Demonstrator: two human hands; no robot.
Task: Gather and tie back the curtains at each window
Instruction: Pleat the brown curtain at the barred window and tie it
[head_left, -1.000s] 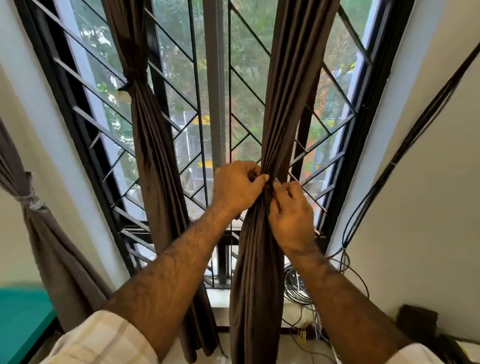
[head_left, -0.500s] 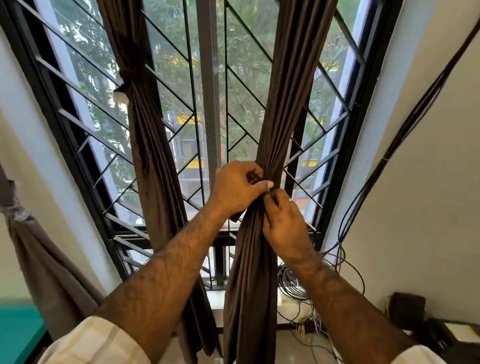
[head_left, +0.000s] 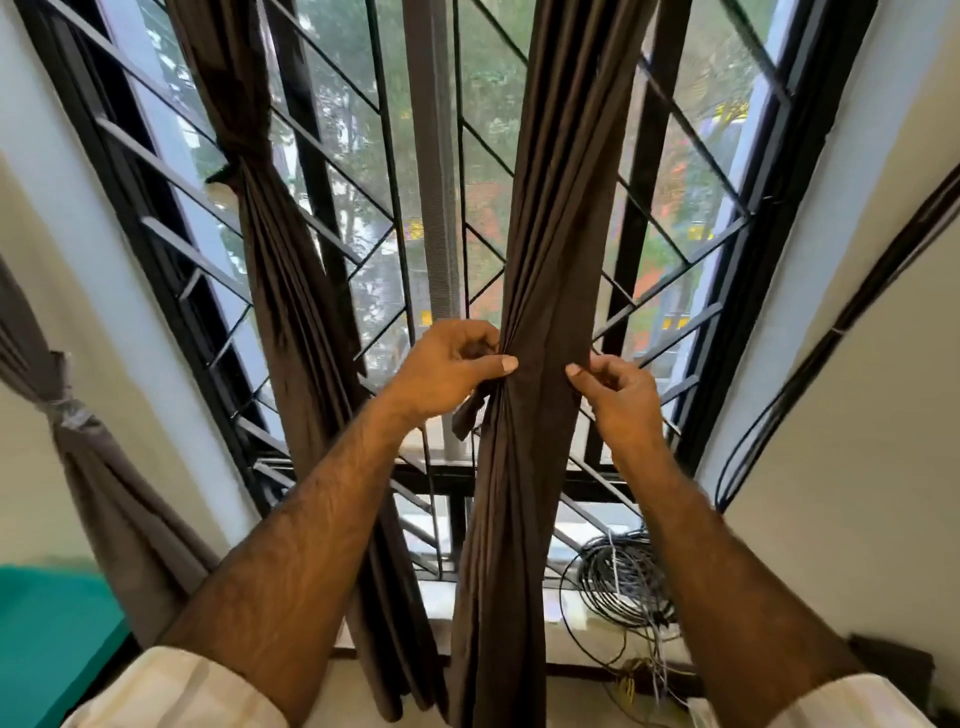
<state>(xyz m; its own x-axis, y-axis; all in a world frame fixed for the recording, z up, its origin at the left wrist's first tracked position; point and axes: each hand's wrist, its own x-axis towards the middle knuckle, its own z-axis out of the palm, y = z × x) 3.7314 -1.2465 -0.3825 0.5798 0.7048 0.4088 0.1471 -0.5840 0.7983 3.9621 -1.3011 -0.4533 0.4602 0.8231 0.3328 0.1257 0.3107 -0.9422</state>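
A dark brown curtain (head_left: 550, 218) hangs gathered in front of the barred window (head_left: 431, 182). My left hand (head_left: 447, 366) grips its left edge at mid height, thumb pressed on the fabric, and a short brown strip (head_left: 467, 415) dangles below that hand. My right hand (head_left: 618, 395) pinches the curtain's right edge at the same height. A second brown curtain (head_left: 275, 249) to the left is bound with a tie (head_left: 231, 174). At the far left a grey curtain (head_left: 104, 493) is tied with a pale band (head_left: 67, 410).
A coil of black cables (head_left: 618, 582) lies on the sill at the lower right, with loose wires below it. More cables (head_left: 831, 332) run up the right wall. A teal surface (head_left: 47, 639) is at the lower left. A dark box (head_left: 893, 660) sits lower right.
My hands were together at the curtain's middle; now they have moved apart, the right hand to the curtain's right edge. The view has shifted slightly.
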